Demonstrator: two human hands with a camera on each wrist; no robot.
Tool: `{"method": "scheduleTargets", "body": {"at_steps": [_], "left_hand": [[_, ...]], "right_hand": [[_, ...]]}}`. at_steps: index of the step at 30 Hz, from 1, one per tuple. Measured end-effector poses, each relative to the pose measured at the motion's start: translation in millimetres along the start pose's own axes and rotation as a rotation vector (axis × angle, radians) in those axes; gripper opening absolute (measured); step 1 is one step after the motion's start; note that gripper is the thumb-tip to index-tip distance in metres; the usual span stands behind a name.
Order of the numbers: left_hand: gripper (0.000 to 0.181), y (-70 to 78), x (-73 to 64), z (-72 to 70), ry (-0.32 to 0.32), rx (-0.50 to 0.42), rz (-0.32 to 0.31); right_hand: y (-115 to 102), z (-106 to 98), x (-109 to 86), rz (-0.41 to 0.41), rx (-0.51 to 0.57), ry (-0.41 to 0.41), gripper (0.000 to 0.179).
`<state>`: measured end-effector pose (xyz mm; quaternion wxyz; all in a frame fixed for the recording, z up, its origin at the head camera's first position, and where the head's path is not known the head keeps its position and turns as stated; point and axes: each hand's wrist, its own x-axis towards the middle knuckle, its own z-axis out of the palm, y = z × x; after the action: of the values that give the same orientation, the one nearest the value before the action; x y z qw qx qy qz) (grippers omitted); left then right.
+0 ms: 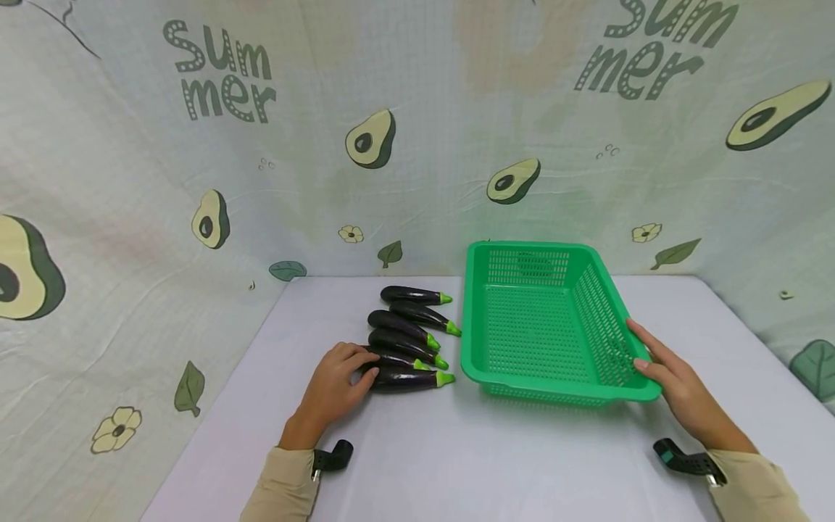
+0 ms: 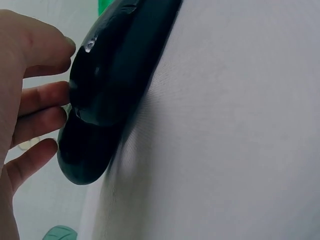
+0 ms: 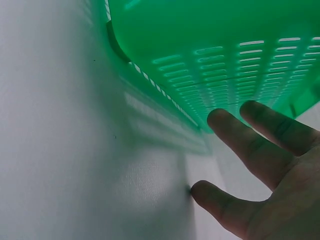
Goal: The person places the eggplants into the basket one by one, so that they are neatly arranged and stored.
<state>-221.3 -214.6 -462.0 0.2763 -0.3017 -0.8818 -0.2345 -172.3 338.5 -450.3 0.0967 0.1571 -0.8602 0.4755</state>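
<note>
Several dark purple eggplants (image 1: 399, 328) with green stem ends lie side by side on the white table, stems pointing right. My left hand (image 1: 339, 380) is at the blunt ends of the two nearest ones. Its thumb is by the front eggplant (image 1: 404, 379) and its index finger over the one behind. In the left wrist view the fingers (image 2: 42, 122) are spread and loosely bent beside the eggplants, not closed round them. A green plastic basket (image 1: 535, 380) stands right of the row. My right hand (image 1: 678, 391) holds its right rim, thumb over the edge, other fingers outside below.
The basket has slotted walls, and its inside shows no contents. A printed cloth (image 1: 430, 203) with avocados and leaves hangs behind the table (image 1: 496, 464) and at its sides. Each wrist wears a black strap with a small device (image 1: 334, 457).
</note>
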Motion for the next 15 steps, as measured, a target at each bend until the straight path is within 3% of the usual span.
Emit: {"method": "scheduleTargets", "body": {"at_steps": [8,15], "left_hand": [[0.020,1.1,2.3,-0.6,-0.004,-0.011,0.005],[0.018,1.9,-1.9,-3.9,-0.073,-0.020,-0.028]], "right_hand": [[2.6,-2.9,-0.3,0.011,0.086,-0.017,0.058],[4.3,-1.1,0.2,0.020,0.177,-0.043,0.058]]}}
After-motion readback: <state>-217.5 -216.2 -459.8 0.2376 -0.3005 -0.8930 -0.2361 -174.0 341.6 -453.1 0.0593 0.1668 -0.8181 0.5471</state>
